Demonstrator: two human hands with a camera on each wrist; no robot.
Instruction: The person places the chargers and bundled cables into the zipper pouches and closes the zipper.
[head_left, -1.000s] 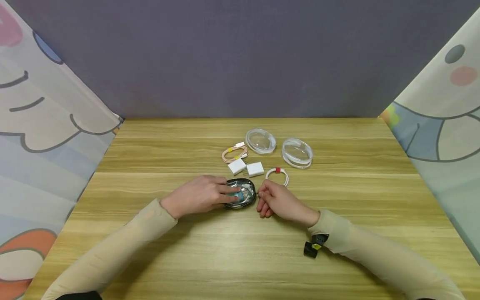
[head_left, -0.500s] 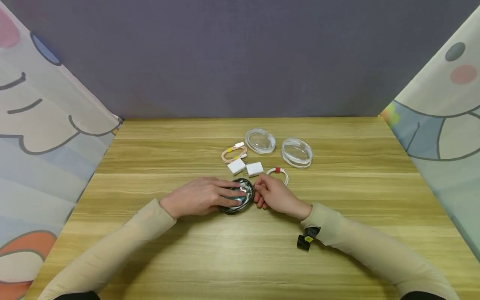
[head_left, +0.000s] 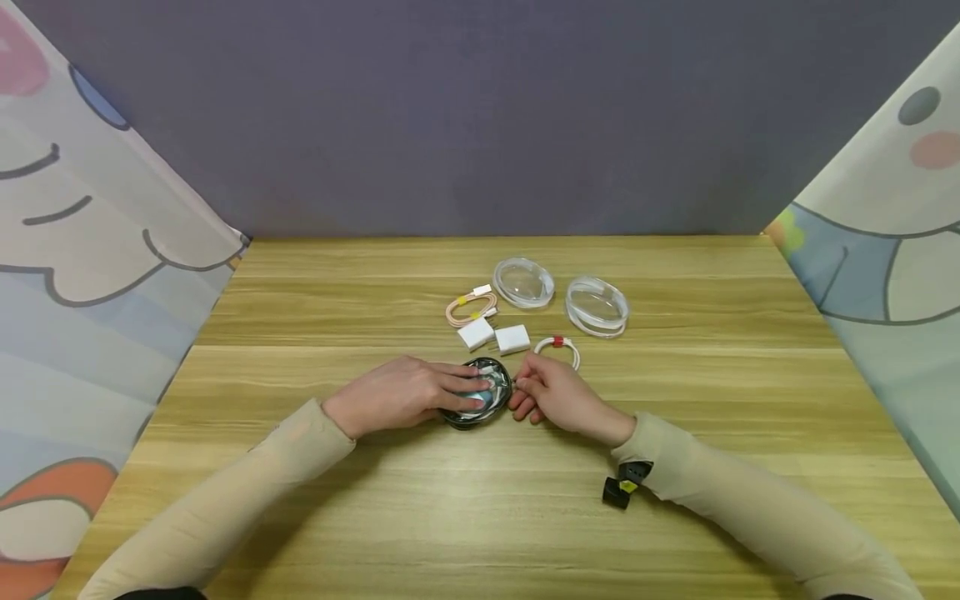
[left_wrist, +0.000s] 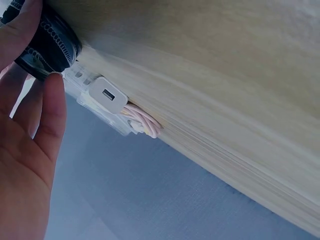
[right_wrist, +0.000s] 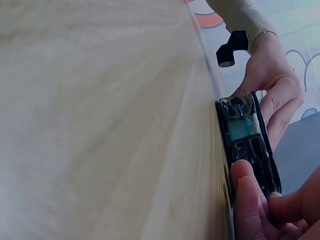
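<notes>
A small oval zip pouch [head_left: 501, 397] with a clear top and black edging lies at the middle of the table. My left hand [head_left: 408, 393] grips it from the left, fingers spread over the clear top. In the left wrist view, the thumb and fingers are around the black pouch's stitched side. At the pouch's right end, my right hand [head_left: 561, 400] pinches the small zipper pull [right_wrist: 274, 194] between thumb and forefinger. Between the two black rims, the right wrist view shows a teal item [right_wrist: 241, 129] and pale cable inside.
Behind the pouch lie two white charger plugs [head_left: 513, 339] and a coiled pink cable [head_left: 454, 320]. Two clear round cases [head_left: 522, 304] [head_left: 597, 330] sit farther back. A white cable with a red tie [head_left: 558, 342] lies just beyond the right hand.
The pouch has turned a little, and the left fingers reach farther over its top. My right hand went slightly left and away, then came back a little to the right.
</notes>
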